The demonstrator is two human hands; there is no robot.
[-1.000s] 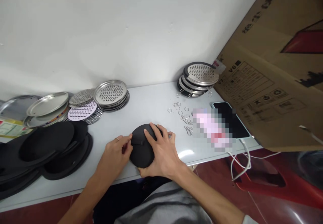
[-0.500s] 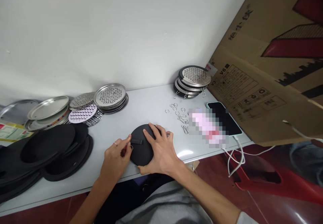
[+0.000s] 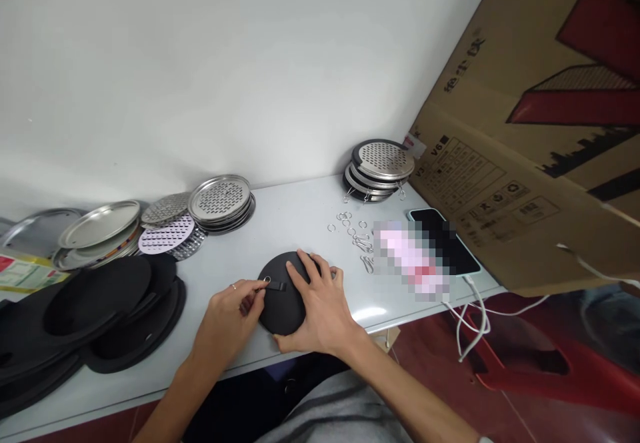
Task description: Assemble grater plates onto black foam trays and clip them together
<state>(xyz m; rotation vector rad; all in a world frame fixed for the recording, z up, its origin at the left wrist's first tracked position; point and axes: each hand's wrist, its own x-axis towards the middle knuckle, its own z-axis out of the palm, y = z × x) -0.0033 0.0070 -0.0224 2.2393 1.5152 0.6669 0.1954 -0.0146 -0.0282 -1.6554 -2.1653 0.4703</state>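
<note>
A black round lid-like disc [image 3: 281, 315] lies near the table's front edge, a short black tab [image 3: 277, 286] running across its face. My right hand [image 3: 320, 303] grips it from the right, fingers spread over the top and thumb at the near rim. From the left, my left hand [image 3: 239, 306] pinches a small metal ring [image 3: 267, 279] at the tab's left end. The fingertips partly hide the ring, so I cannot tell whether it passes through the tab. Loose metal rings [image 3: 345, 220] and several small metal clips [image 3: 364, 246] lie to the right.
Black discs [image 3: 100, 290] are piled at left, with round metal grater plates [image 3: 220, 200] and shallow metal lids [image 3: 100, 223] behind. A stack of assembled graters [image 3: 383, 166] stands at the back right. A phone [image 3: 443, 240] with a white cable [image 3: 483, 323] lies beside a large cardboard box [image 3: 500, 163].
My left fingers have shifted slightly right, and the ring now shows above the fingertips rather than below them. My right hand keeps its hold on the disc. The view has tilted slightly.
</note>
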